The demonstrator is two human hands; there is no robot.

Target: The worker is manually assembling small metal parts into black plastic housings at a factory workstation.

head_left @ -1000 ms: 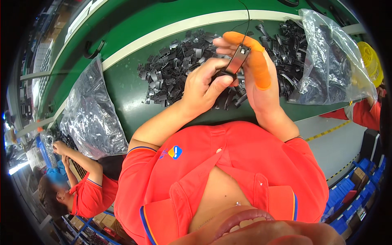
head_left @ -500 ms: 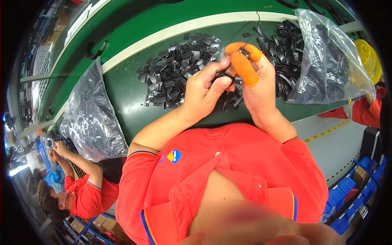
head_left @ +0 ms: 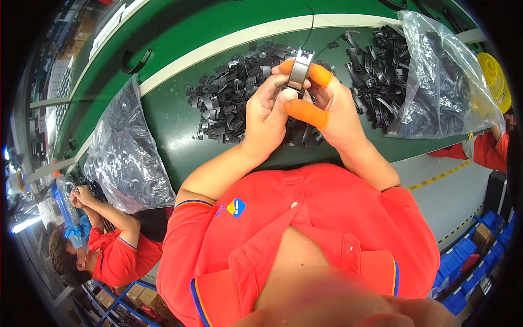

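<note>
A curved black plastic piece [head_left: 299,71] with a glossy outer face and a thin dark wire at its far end stands upright between my hands. My left hand [head_left: 266,115] pinches its near end between thumb and fingers. My right hand [head_left: 339,111], with orange finger cots on thumb and index finger, closes on it from the right; its index finger passes behind the piece. Left of my hands spreads a heap of small flat black plastic parts [head_left: 226,101]. To the right lies a pile of longer curved black parts [head_left: 376,82].
Clear plastic bags of dark parts lie at the left [head_left: 128,158] and right [head_left: 430,87] of the green table [head_left: 169,122]. A yellow basket [head_left: 493,82] stands at far right. Co-workers in red sit at the left [head_left: 122,250] and right [head_left: 487,150]. A pale ledge [head_left: 218,46] runs behind the heap.
The curved piece, mostly hidden in my fingers before, now points up with its glossy face showing. My right hand has shifted left, its thumb swinging down toward my left thumb.
</note>
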